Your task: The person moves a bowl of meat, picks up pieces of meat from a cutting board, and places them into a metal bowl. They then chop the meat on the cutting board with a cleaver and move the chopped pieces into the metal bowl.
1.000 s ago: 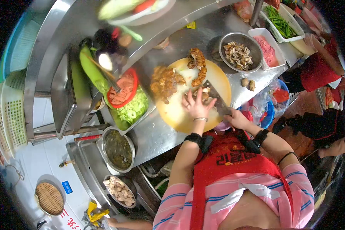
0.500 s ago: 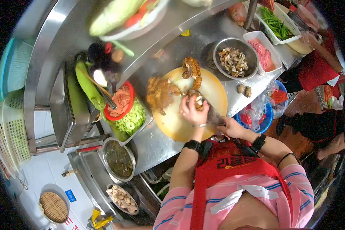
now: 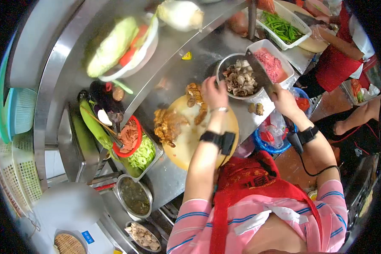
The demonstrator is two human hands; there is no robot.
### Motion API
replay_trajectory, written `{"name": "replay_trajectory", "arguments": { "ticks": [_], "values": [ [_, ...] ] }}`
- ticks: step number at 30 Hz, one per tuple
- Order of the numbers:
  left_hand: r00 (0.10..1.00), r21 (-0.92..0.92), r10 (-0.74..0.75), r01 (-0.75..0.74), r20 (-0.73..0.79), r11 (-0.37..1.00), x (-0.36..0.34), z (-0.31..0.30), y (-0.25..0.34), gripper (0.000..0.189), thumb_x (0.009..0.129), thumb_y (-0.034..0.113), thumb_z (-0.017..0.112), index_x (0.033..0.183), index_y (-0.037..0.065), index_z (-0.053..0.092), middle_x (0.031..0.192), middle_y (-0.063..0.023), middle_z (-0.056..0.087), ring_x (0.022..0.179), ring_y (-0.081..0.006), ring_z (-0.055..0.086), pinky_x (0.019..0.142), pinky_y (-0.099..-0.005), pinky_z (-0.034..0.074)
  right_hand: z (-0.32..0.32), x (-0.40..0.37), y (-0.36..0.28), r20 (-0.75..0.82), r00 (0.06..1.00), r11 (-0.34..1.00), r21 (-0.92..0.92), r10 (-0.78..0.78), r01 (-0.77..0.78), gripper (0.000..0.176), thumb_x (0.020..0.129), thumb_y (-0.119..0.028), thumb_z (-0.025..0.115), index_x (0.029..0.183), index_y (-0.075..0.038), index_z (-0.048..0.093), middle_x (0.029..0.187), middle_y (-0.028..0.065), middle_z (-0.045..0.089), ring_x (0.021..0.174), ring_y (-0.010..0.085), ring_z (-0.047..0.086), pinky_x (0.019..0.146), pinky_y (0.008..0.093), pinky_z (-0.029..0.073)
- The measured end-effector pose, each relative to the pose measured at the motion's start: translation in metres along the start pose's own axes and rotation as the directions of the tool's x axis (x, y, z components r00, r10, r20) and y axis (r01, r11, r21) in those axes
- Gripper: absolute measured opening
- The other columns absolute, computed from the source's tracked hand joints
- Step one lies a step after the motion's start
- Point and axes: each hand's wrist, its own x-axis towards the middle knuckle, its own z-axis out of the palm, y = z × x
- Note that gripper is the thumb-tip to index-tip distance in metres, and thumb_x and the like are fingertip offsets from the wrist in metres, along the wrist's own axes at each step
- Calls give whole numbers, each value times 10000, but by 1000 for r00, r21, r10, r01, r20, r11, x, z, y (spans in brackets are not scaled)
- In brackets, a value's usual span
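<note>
My right hand (image 3: 283,100) grips a cleaver (image 3: 259,70) by its handle, with the blade raised over the right side of a steel bowl (image 3: 222,67). Chopped brownish pieces (image 3: 240,78) fill the bowl. Beside its left rim is my left hand (image 3: 215,94), blurred, with fingers apart and nothing visible in them. Below that hand lies a round yellowish cutting board (image 3: 211,146). Browned, cooked-looking meat (image 3: 168,125) lies at the board's left, and a ridged brown piece (image 3: 194,95) at its top edge. Small brown lumps (image 3: 255,109) sit on the counter below the bowl.
A white tub of pink minced meat (image 3: 270,63) and a basket of green peppers (image 3: 281,27) stand at the upper right. A red bowl of sliced meat (image 3: 131,133) and shredded greens (image 3: 142,153) are left. A blue bin (image 3: 260,144) stands right, near another person (image 3: 332,63).
Both hands have left the board and moved up to the steel bowl. The cleaver has swung from the board to above the bowl. The piece under my left hand is off the board's middle.
</note>
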Motion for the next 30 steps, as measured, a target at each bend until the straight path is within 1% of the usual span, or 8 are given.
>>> {"name": "replay_trajectory", "arguments": {
  "ticks": [5,7,10,12,16,21,26,30],
  "values": [
    [963,131,-256,266,-86,955,-67,-109,-90,141,762,103,572,885,36,572,848,-116,603,816,-229,569,777,-335,447,4,-23,2,119,990,967,252,-77,45,251,794,-173,522,988,-25,462,762,239,581,762,409,565,658,462,441],
    [840,-48,-529,537,119,842,-91,-132,-100,120,764,103,570,866,42,565,860,-104,605,821,-229,569,786,-323,450,9,-30,-11,284,950,924,383,-130,12,227,785,-154,524,959,-18,475,772,220,587,774,387,571,672,421,445],
    [950,239,-148,81,275,968,-123,-129,-113,273,754,202,608,988,67,571,955,-147,599,895,-285,562,818,-375,446,36,-38,-26,384,898,938,336,-217,83,423,770,-137,529,1166,-27,429,888,226,588,845,368,574,727,401,452],
    [956,327,-64,-34,285,944,-139,-117,-110,436,713,301,633,1088,97,542,1123,-161,526,1053,-341,468,911,-424,380,68,-48,-26,180,917,841,491,-356,229,232,782,-127,526,958,18,483,804,220,582,733,362,561,661,404,434],
    [892,464,-333,165,307,870,-134,-133,-67,629,659,409,660,1189,124,477,1299,-180,357,1219,-374,301,1018,-441,248,86,-51,-19,274,816,858,228,-510,460,266,794,-162,535,1008,-9,497,823,242,577,772,426,544,661,456,440],
    [824,449,-331,106,460,887,-131,-135,-74,751,618,431,683,1239,98,423,1327,-182,319,1247,-371,256,1051,-426,188,145,-38,25,121,699,668,-218,-705,711,155,807,-141,505,926,-42,490,662,258,551,639,435,546,548,506,417],
    [865,500,-128,-154,485,852,-162,-131,-67,766,534,455,746,1143,61,500,1207,-149,418,1164,-314,347,979,-406,283,142,-44,9,164,622,599,-174,-765,782,143,804,-138,512,883,-24,476,645,250,553,633,432,547,554,504,416],
    [952,516,-130,-33,276,856,-173,-118,-80,672,586,376,732,1155,110,493,1190,-132,427,1140,-303,360,957,-420,303,132,-49,-9,216,607,612,-52,-765,789,152,801,-140,527,879,-21,474,669,245,565,650,424,554,557,491,425]
  ]
}}
